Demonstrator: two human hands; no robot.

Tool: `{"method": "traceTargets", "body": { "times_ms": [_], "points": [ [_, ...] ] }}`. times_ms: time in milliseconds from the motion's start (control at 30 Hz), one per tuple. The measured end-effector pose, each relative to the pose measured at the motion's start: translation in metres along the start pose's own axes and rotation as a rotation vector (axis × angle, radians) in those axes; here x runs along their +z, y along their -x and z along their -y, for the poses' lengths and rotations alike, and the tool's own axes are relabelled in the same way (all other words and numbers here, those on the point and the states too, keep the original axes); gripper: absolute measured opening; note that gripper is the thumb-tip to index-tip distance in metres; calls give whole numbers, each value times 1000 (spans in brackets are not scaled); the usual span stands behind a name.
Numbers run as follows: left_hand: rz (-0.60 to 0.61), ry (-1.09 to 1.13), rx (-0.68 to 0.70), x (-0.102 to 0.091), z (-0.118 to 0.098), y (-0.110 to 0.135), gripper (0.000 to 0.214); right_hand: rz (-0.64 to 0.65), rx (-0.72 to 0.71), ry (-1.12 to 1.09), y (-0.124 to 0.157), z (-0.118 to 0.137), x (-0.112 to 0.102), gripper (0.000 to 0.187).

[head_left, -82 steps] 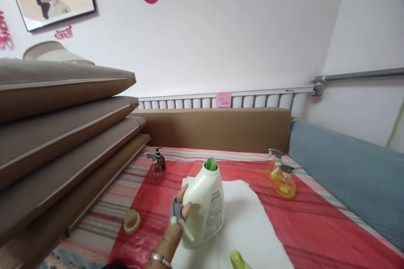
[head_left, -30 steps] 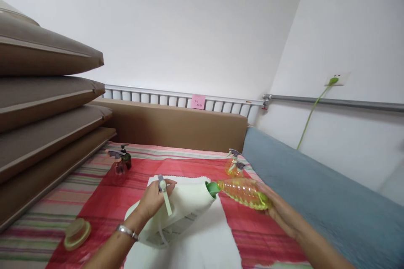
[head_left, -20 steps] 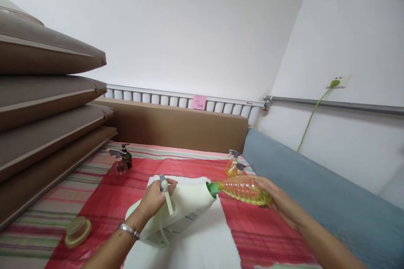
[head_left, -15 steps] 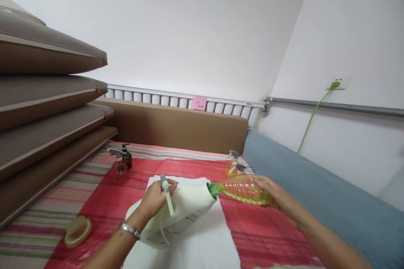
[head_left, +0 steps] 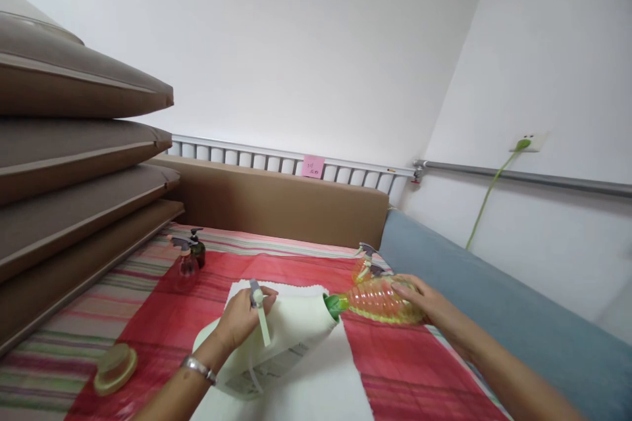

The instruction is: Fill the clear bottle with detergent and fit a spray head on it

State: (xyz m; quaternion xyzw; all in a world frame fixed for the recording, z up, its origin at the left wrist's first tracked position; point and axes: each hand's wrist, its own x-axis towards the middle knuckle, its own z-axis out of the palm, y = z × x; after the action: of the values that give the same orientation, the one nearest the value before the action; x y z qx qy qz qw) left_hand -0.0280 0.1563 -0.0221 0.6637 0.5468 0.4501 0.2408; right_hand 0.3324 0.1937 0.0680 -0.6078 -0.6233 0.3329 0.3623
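A large pale white-green jug [head_left: 291, 322] lies tilted with its mouth to the right. My left hand [head_left: 241, 319] rests on its upper side, fingers closed around a grey and pale-green trigger spray head [head_left: 257, 296]. A thin pale tube hangs below that hand. My right hand [head_left: 419, 299] grips the ribbed, see-through yellow bottle [head_left: 378, 299] near its base. The bottle lies almost level, its neck at a green piece [head_left: 336, 305] in the jug's mouth; how far it reaches inside is hidden. A round yellowish cap [head_left: 116, 368] lies at the left.
Spray bottles stand at the back: a clear pinkish one [head_left: 186, 270] and a dark pump bottle [head_left: 197, 248] at left, orange-yellow ones [head_left: 363, 270] at right. Under the jug lies a white sheet [head_left: 316, 388] on red cloth [head_left: 405, 368]. Stacked brown cushions [head_left: 83, 145] rise at left.
The yellow bottle has turned slightly in my right hand's grip, its neck staying at the jug's mouth. My left hand and the jug hold nearly the same place; the view has shifted a little.
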Motion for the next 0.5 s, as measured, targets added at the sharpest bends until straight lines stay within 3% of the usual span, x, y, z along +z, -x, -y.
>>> {"method": "traceTargets", "body": {
  "times_ms": [267,500],
  "points": [
    [2,13,1,-1,-1,1,36,85,-103,253,0,29,-5,60],
    [1,2,-2,-3,-3,1,36,78,-225,495,7,64,0,55]
  ]
}}
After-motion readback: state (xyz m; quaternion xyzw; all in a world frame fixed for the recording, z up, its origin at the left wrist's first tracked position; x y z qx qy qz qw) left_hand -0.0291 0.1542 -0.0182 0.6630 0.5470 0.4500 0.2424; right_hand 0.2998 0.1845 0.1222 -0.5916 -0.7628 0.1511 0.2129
